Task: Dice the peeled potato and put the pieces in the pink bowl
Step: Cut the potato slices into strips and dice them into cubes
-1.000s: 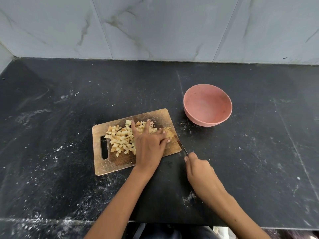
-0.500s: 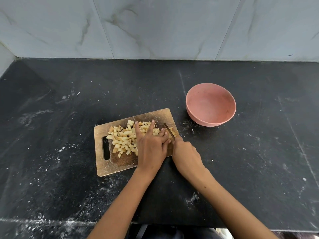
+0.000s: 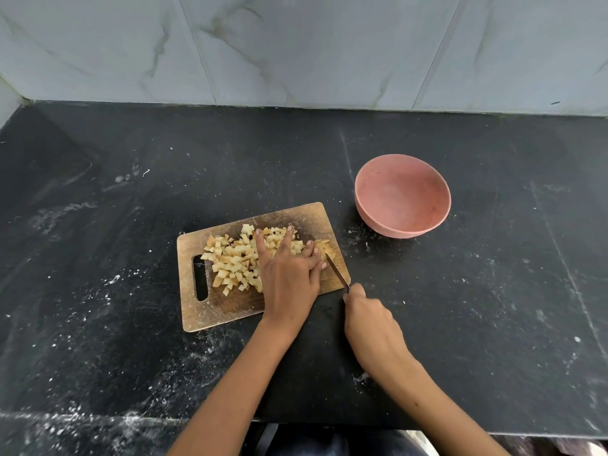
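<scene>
We look down from head height at a black tabletop dusted with pale specks, with a marbled tile wall behind it. A wooden board lies near the middle, its long axis running left to right and tilted a little, the right end further from us; the handle slot is at the left end. A heap of diced potato covers the far left half of the board. At the board's right end sits a small uncut piece of potato, too small to make out its shape.

Our left hand lies flat on the board, fingers straight and spread — fingertips resting among the dice and against the uncut piece, its grip released. Our right hand is off the board's right corner, its grip clenched around the handle of a knife. The blade's long axis runs diagonally, tip pointing away and to the left, towards the uncut piece, lying low over the board's right edge.

The pink bowl stands upright on the tabletop beyond and to the right of the board, apart from it — no potato inside.
</scene>
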Demonstrator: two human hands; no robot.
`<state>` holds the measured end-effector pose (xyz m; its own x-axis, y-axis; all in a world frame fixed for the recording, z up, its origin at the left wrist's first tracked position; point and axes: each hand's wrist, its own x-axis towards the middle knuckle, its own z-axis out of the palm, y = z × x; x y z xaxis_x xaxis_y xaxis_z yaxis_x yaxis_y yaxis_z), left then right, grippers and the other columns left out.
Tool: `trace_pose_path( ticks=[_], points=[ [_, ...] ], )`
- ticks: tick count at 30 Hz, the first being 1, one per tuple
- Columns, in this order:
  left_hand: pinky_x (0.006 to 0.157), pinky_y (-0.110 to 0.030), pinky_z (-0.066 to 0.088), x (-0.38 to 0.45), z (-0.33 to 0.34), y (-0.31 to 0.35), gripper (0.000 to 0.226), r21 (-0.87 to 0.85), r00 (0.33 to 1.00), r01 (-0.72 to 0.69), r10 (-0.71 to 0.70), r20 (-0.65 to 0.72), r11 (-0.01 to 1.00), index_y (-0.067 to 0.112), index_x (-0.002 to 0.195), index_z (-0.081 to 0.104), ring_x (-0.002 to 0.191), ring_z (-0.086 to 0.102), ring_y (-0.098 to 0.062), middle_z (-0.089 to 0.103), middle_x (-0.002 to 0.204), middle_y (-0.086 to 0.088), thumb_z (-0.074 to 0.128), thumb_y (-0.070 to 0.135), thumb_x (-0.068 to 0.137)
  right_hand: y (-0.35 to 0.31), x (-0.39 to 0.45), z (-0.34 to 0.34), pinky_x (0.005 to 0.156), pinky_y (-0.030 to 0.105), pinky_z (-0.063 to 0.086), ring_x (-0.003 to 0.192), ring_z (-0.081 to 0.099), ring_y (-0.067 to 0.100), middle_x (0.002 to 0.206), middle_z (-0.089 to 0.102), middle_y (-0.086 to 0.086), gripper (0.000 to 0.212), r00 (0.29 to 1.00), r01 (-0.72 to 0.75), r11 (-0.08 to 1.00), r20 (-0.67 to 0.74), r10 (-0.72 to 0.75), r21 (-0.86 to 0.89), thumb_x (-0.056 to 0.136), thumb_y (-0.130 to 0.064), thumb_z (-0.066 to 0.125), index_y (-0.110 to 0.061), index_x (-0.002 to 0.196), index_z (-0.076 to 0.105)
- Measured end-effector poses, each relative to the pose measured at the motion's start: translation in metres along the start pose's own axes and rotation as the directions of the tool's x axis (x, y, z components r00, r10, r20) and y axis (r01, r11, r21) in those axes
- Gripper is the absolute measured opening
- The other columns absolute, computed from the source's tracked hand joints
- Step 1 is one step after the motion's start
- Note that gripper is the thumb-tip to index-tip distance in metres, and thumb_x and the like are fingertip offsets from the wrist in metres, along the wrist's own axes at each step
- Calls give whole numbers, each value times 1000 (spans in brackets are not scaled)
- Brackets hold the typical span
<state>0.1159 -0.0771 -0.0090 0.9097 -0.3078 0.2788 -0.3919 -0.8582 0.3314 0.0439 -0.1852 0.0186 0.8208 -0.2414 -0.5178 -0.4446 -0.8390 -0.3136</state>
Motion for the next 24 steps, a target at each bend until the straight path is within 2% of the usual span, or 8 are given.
trace_pose_path(
  ticks=[3, 7, 11, 13, 17, 20, 24],
  points=[
    [112, -63, 9, 0, -2, 0, 13, -4, 1000, 0, 0, 9, 1000, 20, 93, 76, 122, 55, -33, 74, 97, -2, 76, 22, 80, 3, -6, 1, 65, 35, 37, 79, 53, 26, 95, 59, 11, 9, 1000, 8, 1000, 21, -8, -2, 104, -21, 27, -17, 95, 27],
    [111, -61, 7, -2, -4, 1, 13, 21, 998, -70, 70, 4, 997, 17, 93, 76, 124, 53, -32, 72, 102, -5, 76, 19, 80, 18, -24, 1, 63, 34, 38, 71, 49, 25, 79, 51, 4, 18, 999, 35, 999, 15, -36, 30, 104, -28, 24, -16, 93, 31],
    [112, -61, -3, -4, -6, -5, 22, 49, 999, -41, 40, 31, 998, 22, 103, 73, 138, 36, -31, 54, 135, -11, 74, 24, 81, 14, -20, -15, 60, 36, 38, 66, 50, 23, 72, 52, 3, 24, 991, 113, 983, -82, -102, 145, 103, -34, 24, -16, 90, 32],
    [110, -62, -6, -2, -8, -6, 27, 59, 998, -8, 5, 58, 998, 23, 109, 71, 142, 27, -31, 46, 143, -11, 73, 27, 82, 6, -11, -21, 62, 37, 40, 69, 53, 28, 75, 55, 7, 24, 985, 135, 976, -135, -112, 174, 103, -33, 25, -15, 90, 32],
    [110, -63, -7, -1, -5, -6, 30, 43, 996, 8, -12, 88, 999, 22, 112, 70, 143, 22, -29, 47, 142, -11, 72, 26, 83, -8, 7, -21, 61, 35, 38, 75, 56, 32, 84, 58, 13, 22, 980, 152, 981, -145, -135, 118, 104, -30, 25, -14, 91, 32],
    [108, -58, -16, 2, -5, -9, 30, 36, 992, 73, -76, 97, 997, 28, 112, 69, 147, 7, -30, 31, 151, -18, 72, 30, 82, -13, 16, -16, 62, 35, 37, 85, 60, 38, 93, 62, 18, 19, 980, 150, 986, -142, -138, 79, 104, -28, 25, -14, 94, 33],
    [105, -52, -24, 5, -5, -13, 28, 54, 978, 133, -140, 156, 990, 38, 114, 66, 146, -12, -28, 10, 158, -18, 65, 43, 86, -16, 23, -10, 66, 36, 38, 93, 60, 40, 102, 63, 20, 29, 983, 138, 989, -127, -129, 59, 104, -27, 24, -8, 118, 41]
  ],
)
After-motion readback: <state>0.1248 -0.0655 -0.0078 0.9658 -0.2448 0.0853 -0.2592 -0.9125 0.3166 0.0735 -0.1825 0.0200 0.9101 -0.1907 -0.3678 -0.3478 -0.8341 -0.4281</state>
